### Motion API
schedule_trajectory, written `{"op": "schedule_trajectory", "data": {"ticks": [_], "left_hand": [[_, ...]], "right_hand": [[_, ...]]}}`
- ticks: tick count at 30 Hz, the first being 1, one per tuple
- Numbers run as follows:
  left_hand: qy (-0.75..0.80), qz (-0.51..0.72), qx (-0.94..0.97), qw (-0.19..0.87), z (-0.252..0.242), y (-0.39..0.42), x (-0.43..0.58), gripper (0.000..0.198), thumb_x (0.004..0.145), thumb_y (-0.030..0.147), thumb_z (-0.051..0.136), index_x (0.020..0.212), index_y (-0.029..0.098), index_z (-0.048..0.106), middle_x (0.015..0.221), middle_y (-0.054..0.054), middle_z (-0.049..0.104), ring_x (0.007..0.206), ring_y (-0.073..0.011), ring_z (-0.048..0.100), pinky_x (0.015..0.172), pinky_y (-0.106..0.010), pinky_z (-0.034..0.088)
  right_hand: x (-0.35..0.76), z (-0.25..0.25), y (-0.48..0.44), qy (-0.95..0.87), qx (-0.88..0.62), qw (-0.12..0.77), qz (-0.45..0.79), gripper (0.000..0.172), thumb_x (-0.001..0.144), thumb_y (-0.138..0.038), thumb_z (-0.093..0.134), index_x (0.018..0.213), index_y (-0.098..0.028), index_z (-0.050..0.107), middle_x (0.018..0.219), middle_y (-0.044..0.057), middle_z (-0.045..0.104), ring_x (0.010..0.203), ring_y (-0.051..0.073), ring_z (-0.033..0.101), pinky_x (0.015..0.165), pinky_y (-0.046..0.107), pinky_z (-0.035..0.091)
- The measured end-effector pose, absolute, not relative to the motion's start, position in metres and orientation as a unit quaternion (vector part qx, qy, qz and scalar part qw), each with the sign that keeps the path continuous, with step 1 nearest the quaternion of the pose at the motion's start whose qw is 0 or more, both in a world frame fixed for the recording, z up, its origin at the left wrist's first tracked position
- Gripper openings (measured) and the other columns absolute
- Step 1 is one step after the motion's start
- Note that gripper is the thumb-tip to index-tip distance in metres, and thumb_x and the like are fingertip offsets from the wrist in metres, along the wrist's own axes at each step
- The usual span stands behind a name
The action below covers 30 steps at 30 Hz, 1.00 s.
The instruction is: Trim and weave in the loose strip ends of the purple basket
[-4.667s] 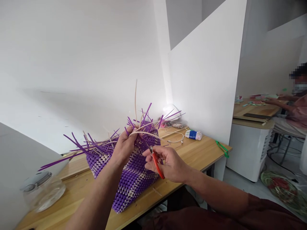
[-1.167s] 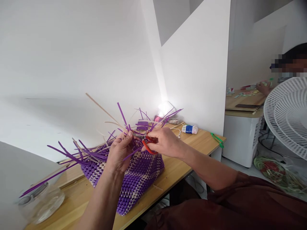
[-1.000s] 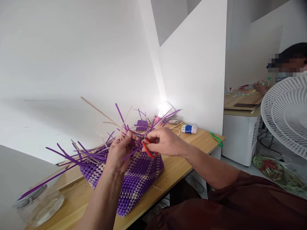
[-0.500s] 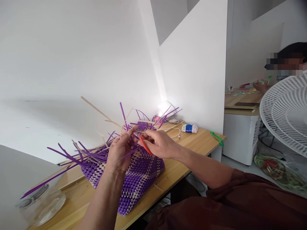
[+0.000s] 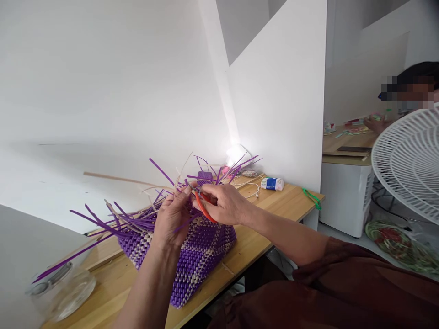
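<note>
A half-woven purple and cream basket (image 5: 195,256) lies on the wooden table (image 5: 274,214), with loose purple and cream strips (image 5: 113,219) sticking out of its top. My left hand (image 5: 173,217) is closed on the strips at the basket's upper edge. My right hand (image 5: 222,203) grips red-handled pliers (image 5: 203,206) whose tip meets the strips just beside my left fingers.
A glass jar (image 5: 63,292) stands at the near left. A blue-and-white packet (image 5: 272,183), a white cable and a green cord (image 5: 311,197) lie at the far right of the table. A white fan (image 5: 408,160) stands on the right. Another person sits at a further desk (image 5: 346,148).
My right hand brought the pliers from the basket's side up to its top edge, beside my left fingers. A long cream strip has swung down and left. The view shifted, and a fan came in.
</note>
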<state>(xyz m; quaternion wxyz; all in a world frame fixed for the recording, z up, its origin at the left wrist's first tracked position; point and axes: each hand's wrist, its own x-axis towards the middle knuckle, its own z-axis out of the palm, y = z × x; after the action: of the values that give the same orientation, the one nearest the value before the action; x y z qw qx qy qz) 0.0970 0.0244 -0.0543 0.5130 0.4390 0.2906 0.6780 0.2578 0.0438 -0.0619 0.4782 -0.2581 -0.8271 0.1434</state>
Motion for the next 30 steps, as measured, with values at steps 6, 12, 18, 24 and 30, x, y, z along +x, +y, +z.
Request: {"op": "schedule_trajectory", "data": {"ticks": [6,12,18,24,30], "left_hand": [[0.292,0.673,0.437,0.52,-0.055,0.026,0.097,0.04,0.061,0.026,0.09,0.095,0.01,0.076,0.071,-0.003,0.072,0.061,-0.0138,0.065,0.062,-0.024,0.055],[0.286,0.673,0.435,0.525,-0.055,0.025,0.097,0.037,0.061,0.026,0.091,0.09,0.009,0.075,0.077,-0.004,0.074,0.074,-0.0143,0.068,0.078,-0.024,0.056],[0.281,0.677,0.447,0.512,-0.058,0.028,0.097,0.028,0.063,0.025,0.089,0.081,0.011,0.073,0.067,-0.001,0.068,0.063,-0.0104,0.061,0.067,-0.021,0.053],[0.281,0.683,0.463,0.491,-0.06,0.027,0.097,0.026,0.064,0.026,0.089,0.079,0.014,0.072,0.071,-0.001,0.068,0.065,-0.0088,0.059,0.065,-0.018,0.05],[0.324,0.655,0.49,0.475,-0.058,0.027,0.093,0.026,0.064,0.03,0.089,0.076,0.013,0.073,0.063,-0.001,0.063,0.062,-0.0095,0.055,0.059,-0.017,0.047]], "right_hand": [[0.252,-0.063,0.045,-0.823,-0.251,0.488,0.145,0.03,0.089,-0.04,0.058,0.072,-0.021,0.043,0.056,-0.006,0.047,0.052,0.009,0.038,0.053,0.027,0.026],[0.25,-0.065,0.044,-0.813,-0.244,0.503,0.16,0.028,0.09,-0.039,0.06,0.074,-0.021,0.045,0.056,-0.006,0.046,0.054,0.01,0.039,0.055,0.026,0.028],[0.246,-0.075,0.049,-0.782,-0.213,0.544,0.217,0.027,0.092,-0.037,0.059,0.074,-0.019,0.052,0.062,-0.005,0.05,0.057,0.009,0.041,0.056,0.025,0.032],[0.275,-0.054,0.054,-0.813,-0.178,0.458,0.313,0.033,0.085,-0.036,0.066,0.067,-0.02,0.044,0.06,-0.006,0.043,0.055,0.008,0.038,0.05,0.025,0.028],[0.323,-0.008,0.056,-0.919,-0.249,0.255,0.169,0.033,0.088,-0.037,0.063,0.066,-0.018,0.047,0.059,-0.005,0.043,0.055,0.008,0.035,0.055,0.027,0.027]]}}
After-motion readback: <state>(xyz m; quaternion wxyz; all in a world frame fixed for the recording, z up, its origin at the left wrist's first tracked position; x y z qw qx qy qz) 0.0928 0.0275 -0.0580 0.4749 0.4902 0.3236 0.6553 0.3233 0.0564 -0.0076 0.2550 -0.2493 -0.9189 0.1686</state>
